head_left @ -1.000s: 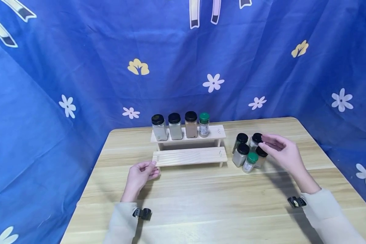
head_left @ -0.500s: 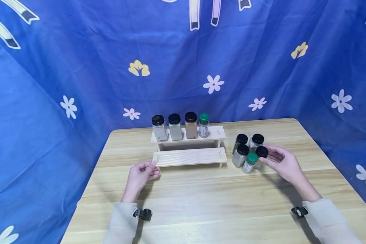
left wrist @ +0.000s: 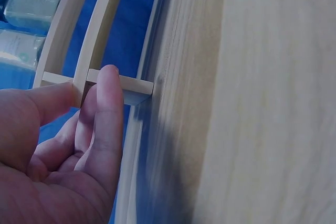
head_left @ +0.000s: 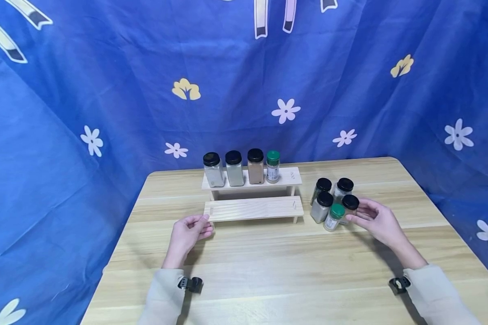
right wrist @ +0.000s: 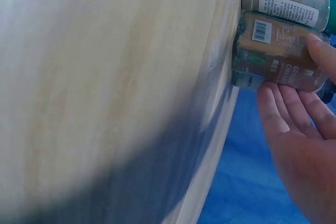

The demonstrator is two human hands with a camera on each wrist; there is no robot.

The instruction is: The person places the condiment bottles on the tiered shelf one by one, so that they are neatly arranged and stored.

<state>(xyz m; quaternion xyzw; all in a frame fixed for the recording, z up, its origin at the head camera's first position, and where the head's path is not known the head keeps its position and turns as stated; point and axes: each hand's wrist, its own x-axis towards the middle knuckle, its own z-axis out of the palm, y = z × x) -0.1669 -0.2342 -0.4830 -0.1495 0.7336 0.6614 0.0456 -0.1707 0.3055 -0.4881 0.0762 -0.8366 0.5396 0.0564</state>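
Observation:
At the front left corner of a two-tier wooden spice rack, my left hand pinches the lower shelf between thumb and fingers; the left wrist view shows the thumb on the shelf's end. My right hand holds a black-capped spice jar of brown powder, thumb on one face and fingers along another. This jar stands upright on the table at the right of a small cluster. Close against it is a green-capped jar. On the upper shelf stand three black-capped jars and another green-capped jar.
Behind the held jar are other black-capped jars, a pale one, a dark one and one at the back. The wooden table ends at a blue patterned curtain behind and on both sides.
My right hand has come down from above the back of the cluster to the brown-powder jar and taken hold of it. The left hand has stayed on the rack.

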